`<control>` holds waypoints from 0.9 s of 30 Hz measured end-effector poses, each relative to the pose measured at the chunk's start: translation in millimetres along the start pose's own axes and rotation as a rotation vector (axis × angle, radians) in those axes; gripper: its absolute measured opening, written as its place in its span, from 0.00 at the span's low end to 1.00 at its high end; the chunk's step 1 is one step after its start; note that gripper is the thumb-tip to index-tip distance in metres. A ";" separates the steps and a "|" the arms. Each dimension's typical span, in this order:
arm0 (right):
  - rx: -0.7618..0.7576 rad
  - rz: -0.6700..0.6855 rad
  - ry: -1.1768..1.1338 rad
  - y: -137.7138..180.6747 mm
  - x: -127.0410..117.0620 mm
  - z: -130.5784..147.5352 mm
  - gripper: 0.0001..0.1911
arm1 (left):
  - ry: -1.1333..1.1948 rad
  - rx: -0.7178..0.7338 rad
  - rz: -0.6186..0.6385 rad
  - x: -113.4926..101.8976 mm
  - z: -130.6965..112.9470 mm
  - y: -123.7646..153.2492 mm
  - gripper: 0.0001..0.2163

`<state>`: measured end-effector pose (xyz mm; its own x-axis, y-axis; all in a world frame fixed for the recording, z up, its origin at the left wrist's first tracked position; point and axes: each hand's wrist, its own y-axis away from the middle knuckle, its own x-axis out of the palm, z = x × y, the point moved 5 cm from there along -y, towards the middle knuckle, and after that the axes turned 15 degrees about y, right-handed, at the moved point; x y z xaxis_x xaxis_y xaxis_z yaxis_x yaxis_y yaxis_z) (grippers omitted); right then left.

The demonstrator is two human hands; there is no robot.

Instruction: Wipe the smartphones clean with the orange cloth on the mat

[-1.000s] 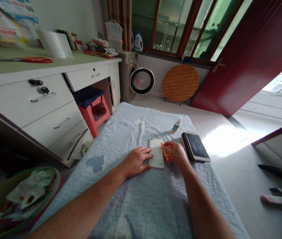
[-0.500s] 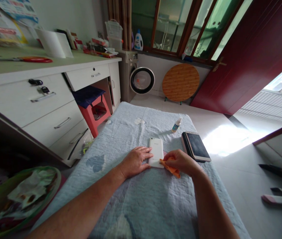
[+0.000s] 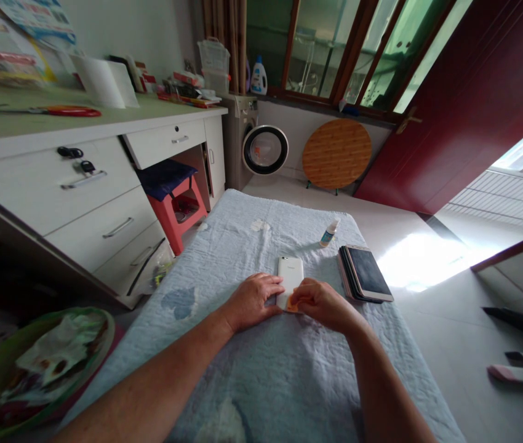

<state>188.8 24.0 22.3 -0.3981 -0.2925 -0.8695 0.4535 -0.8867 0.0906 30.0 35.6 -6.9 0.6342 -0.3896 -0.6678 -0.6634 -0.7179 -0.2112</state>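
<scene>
A white smartphone [image 3: 291,271] lies back side up on the blue quilted cover. My left hand [image 3: 256,296] holds it by the left edge, fingertips on the side and thumb near the bottom corner. Pinched in my right hand [image 3: 319,301] is an orange cloth [image 3: 291,303], pressed on the lower part of the phone's back. Most of the cloth is hidden under the fingers. To the right rests a stack of phones [image 3: 365,271], the top one screen up. A small spray bottle [image 3: 329,234] stands upright behind them.
The quilted cover [image 3: 243,227] drapes the surface under my hands. On the left are a white desk [image 3: 90,178] with drawers, a red stool [image 3: 179,209] and a green basket [image 3: 104,326] of refuse. A washing machine [image 3: 238,135] with its door open stands behind.
My right hand has moved left with the orange cloth, from the phone's lower right edge onto its back. The left hand stays at the phone's left edge.
</scene>
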 end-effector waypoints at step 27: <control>0.041 -0.262 0.516 -64.7 14.5 -2.2 0.14 | -0.055 -0.150 -0.227 -1.3 8.8 1.8 0.53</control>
<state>155.5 77.9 2.7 -0.0476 0.1423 -0.9887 0.3568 -0.9221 -0.1499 24.4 39.9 -12.7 0.7349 -0.1796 -0.6540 -0.4378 -0.8621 -0.2552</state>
